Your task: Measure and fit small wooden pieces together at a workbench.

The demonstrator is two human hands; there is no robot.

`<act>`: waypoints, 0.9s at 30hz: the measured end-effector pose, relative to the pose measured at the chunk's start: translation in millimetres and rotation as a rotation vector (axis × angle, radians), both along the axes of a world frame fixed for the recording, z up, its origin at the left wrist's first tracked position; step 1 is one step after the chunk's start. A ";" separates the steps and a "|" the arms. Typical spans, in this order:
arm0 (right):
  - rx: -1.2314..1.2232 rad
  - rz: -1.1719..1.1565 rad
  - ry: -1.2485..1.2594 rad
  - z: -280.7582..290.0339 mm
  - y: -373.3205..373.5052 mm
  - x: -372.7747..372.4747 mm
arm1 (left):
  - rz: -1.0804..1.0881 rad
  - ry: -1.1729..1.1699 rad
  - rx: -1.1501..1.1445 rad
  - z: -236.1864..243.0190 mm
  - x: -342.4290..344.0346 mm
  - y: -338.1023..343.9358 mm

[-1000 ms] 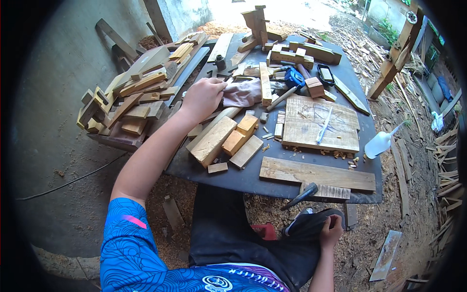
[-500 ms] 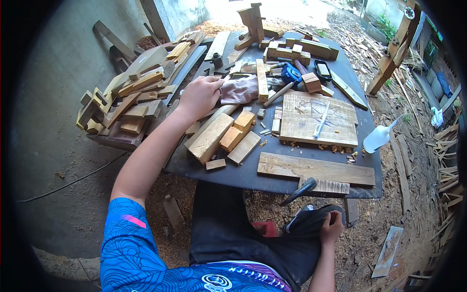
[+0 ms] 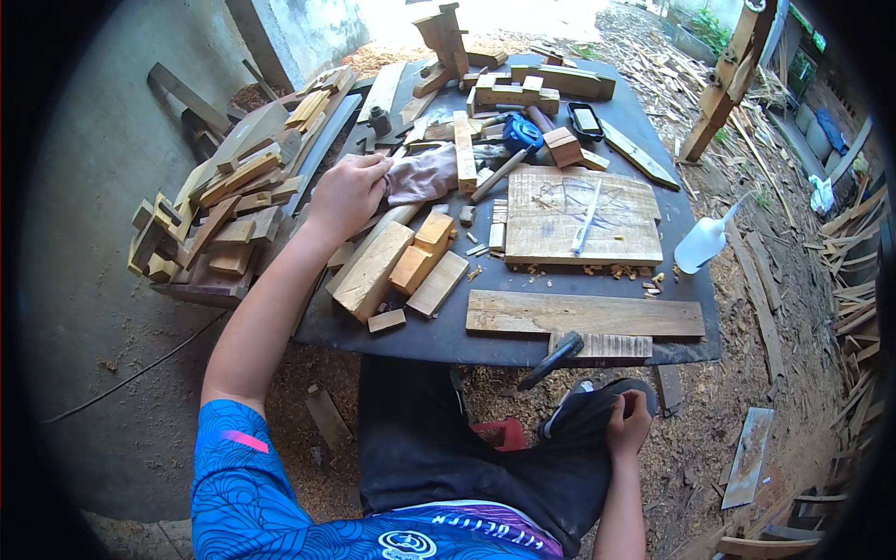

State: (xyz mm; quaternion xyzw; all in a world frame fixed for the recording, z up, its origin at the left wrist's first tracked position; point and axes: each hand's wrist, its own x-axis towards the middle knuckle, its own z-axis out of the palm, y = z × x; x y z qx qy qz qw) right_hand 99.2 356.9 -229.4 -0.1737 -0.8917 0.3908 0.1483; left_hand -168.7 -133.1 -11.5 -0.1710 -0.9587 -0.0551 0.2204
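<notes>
My left hand (image 3: 347, 193) reaches over the left side of the dark table, fingers drawn together at the left end of a crumpled pinkish-grey rag (image 3: 423, 175). What lies between the fingertips is hidden. Just beyond them are a small dark bottle (image 3: 379, 120) and dark metal pieces. Nearer to me lie a long wooden block (image 3: 373, 271), an orange-brown notched block (image 3: 423, 253) and a flat block (image 3: 438, 284). My right hand (image 3: 630, 425) rests on my knee, loosely curled, with a gap between thumb and fingers and nothing seen in it.
A hammer (image 3: 553, 360) juts over the table's front edge beside a plank (image 3: 585, 314). A wide board (image 3: 579, 233) carries a white pen (image 3: 587, 217). A white squeeze bottle (image 3: 702, 243) stands at the right edge. Wood offcuts (image 3: 231, 229) are piled at left; a blue tape measure (image 3: 522, 133) lies farther back.
The whole view has shifted, so the table appears farther left. My left hand stays by the rag's end, drawn slightly nearer to me. My right hand remains on the knee.
</notes>
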 end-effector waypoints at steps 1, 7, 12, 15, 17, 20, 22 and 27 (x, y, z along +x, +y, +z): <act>-0.005 0.003 0.001 -1.9 0.4 0.0 | -0.008 0.005 0.002 0.2 -0.2 -0.5; 0.058 0.006 0.043 3.2 -4.4 -1.5 | -0.039 0.030 0.023 -1.5 -1.4 -1.9; 0.053 -0.024 -0.021 8.2 -5.9 -1.5 | -0.033 0.000 0.037 2.3 2.8 -0.8; 0.025 -0.022 -0.021 5.5 -3.5 -0.1 | -0.042 0.040 0.049 -3.7 -0.7 -2.1; 0.016 -0.028 -0.019 1.7 -1.9 0.4 | -0.057 0.039 0.058 -4.1 -2.4 -1.9; 0.002 -0.033 -0.014 3.1 -3.5 0.1 | -0.067 0.039 0.044 -1.4 -3.1 -2.0; -0.030 -0.024 -0.012 4.5 -4.7 -0.6 | -0.028 -0.005 0.023 4.5 -1.5 0.2; -0.007 -0.037 -0.014 5.0 -5.9 -1.8 | -0.143 0.155 0.100 28.0 0.0 21.1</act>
